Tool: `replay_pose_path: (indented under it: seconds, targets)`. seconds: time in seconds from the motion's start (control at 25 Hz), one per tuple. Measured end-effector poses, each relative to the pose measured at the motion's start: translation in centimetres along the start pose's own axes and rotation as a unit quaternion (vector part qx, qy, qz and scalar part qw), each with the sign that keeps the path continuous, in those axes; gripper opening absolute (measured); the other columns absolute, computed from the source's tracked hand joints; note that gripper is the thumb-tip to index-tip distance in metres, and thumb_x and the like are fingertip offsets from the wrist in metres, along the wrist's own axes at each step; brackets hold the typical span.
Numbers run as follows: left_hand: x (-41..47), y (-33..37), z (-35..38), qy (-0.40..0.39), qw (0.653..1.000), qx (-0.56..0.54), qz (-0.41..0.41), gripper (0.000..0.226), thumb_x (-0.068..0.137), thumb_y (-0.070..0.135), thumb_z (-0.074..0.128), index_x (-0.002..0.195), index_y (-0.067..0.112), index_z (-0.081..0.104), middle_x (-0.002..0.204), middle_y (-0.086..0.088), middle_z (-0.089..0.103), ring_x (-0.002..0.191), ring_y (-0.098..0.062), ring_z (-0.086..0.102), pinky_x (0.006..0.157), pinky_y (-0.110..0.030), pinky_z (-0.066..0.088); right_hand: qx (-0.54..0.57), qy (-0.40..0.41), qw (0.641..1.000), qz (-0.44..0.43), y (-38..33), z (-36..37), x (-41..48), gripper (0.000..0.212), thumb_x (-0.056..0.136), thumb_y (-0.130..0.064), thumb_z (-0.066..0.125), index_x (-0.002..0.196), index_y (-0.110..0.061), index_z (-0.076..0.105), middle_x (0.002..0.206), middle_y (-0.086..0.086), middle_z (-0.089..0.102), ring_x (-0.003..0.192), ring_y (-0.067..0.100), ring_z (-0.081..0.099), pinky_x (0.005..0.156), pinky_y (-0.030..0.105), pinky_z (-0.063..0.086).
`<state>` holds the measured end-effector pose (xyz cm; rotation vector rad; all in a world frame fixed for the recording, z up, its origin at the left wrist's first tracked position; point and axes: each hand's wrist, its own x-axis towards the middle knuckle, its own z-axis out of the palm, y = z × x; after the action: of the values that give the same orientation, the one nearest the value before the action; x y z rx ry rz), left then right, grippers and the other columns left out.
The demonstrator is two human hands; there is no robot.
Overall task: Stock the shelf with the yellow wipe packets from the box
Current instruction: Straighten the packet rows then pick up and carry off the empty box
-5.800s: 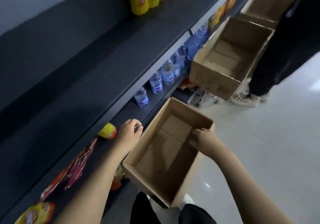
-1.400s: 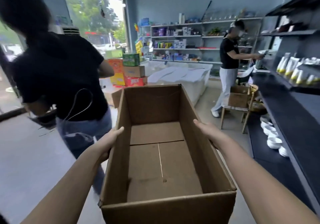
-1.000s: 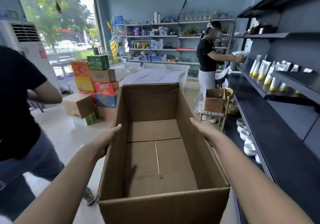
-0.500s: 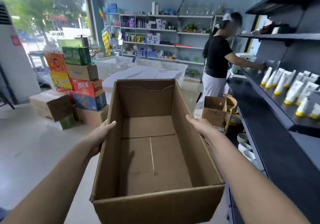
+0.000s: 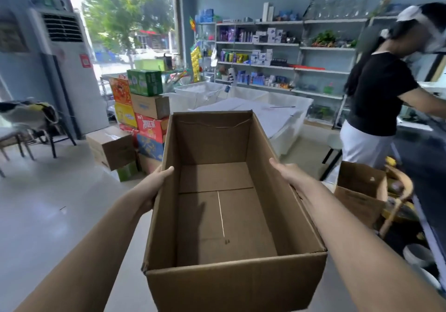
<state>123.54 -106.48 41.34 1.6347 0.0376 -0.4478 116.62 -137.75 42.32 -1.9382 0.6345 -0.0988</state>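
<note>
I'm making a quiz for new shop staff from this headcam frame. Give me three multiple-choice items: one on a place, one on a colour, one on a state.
1. Where does the carton stack stand, relative to the held box?
A) inside it
B) on the floor, to its left
C) on top of it

2. What colour is the stack's top carton?
A) purple
B) green
C) black

3. What state is the box in?
A) empty
B) full of yellow packets
C) taped shut

Answers:
1 B: the stack rises from the floor beyond the left hand.
2 B: a green carton sits highest, on a brown one.
3 A: the box is open and its bare bottom shows, with no packets inside.
</note>
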Motion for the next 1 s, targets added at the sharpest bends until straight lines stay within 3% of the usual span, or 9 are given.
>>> replay_pose_path:
  seconds: [0.2,0.36,0.44,0.64,0.72,0.84,1.0]
  targets:
    - [9.1,2.4,2.7,0.077,0.997,-0.029,-0.012,0.045,0.098,0.035,0.041,0.139,0.018,0.034,0.102,-0.008,0.059,0.084,-0.021,0.060,0.066,-0.032,0.052,-0.041,-0.082,0.995,-0.036,-3.2,0.4,14.6,0.067,0.093,-0.052,0.045,0.140,-0.006,0.041,0.144,0.013,0.042,0.133,0.029,0.040,0.108,0.033,0.030]
    - [14.6,4.1,2.4,0.140,0.989,-0.045,-0.013,0.045,0.098,0.036,0.042,0.140,0.022,0.034,0.117,-0.009,0.057,0.098,-0.026,0.059,0.082,-0.039,0.052,-0.070,-0.125,0.988,-0.064,-6.9,2.4,23.1,0.066,0.092,-0.054,0.044,0.138,-0.006,0.044,0.143,0.013,0.045,0.131,0.029,0.042,0.105,0.032,0.033]
    - [17.1,4.8,1.3,0.170,0.984,-0.051,-0.008,0.043,0.098,0.035,0.040,0.139,0.022,0.034,0.117,-0.008,0.056,0.102,-0.027,0.058,0.082,-0.036,0.051,-0.075,-0.149,0.983,-0.078,-9.0,4.6,27.0,0.067,0.092,-0.055,0.043,0.138,-0.007,0.045,0.142,0.013,0.046,0.130,0.030,0.043,0.106,0.034,0.034]
    - [23.7,5.6,-4.6,0.222,0.972,-0.070,-0.004,0.038,0.100,0.033,0.038,0.137,0.024,0.036,0.102,0.000,0.060,0.089,-0.019,0.060,0.071,-0.030,0.051,-0.068,-0.222,0.969,-0.085,-14.1,13.1,34.8,0.079,0.084,-0.065,0.049,0.138,-0.008,0.045,0.140,0.006,0.047,0.129,0.029,0.046,0.110,0.038,0.034]
    - [27.0,6.0,-7.9,0.236,0.969,-0.075,-0.009,0.040,0.099,0.035,0.039,0.138,0.027,0.035,0.107,-0.001,0.059,0.093,-0.020,0.061,0.076,-0.032,0.052,-0.058,-0.234,0.968,-0.073,-16.1,17.1,38.1,0.085,0.075,-0.069,0.056,0.132,-0.006,0.051,0.133,0.010,0.055,0.118,0.030,0.056,0.105,0.042,0.042]
    - [32.2,7.3,-13.4,0.258,0.963,-0.079,-0.021,0.040,0.098,0.038,0.039,0.137,0.029,0.035,0.108,0.001,0.059,0.097,-0.022,0.060,0.085,-0.037,0.051,-0.054,-0.252,0.963,-0.075,-20.1,23.2,43.3,0.069,0.081,-0.060,0.057,0.124,-0.006,0.059,0.118,0.011,0.065,0.103,0.028,0.064,0.097,0.042,0.049]
    - [37.6,9.2,-19.5,0.290,0.953,-0.081,-0.032,0.040,0.097,0.041,0.041,0.135,0.031,0.036,0.113,-0.002,0.059,0.104,-0.027,0.059,0.096,-0.048,0.046,-0.084,-0.270,0.954,-0.100,-25.8,29.4,47.6,0.075,0.083,-0.064,0.051,0.133,-0.009,0.052,0.133,0.010,0.056,0.118,0.030,0.055,0.103,0.043,0.044]
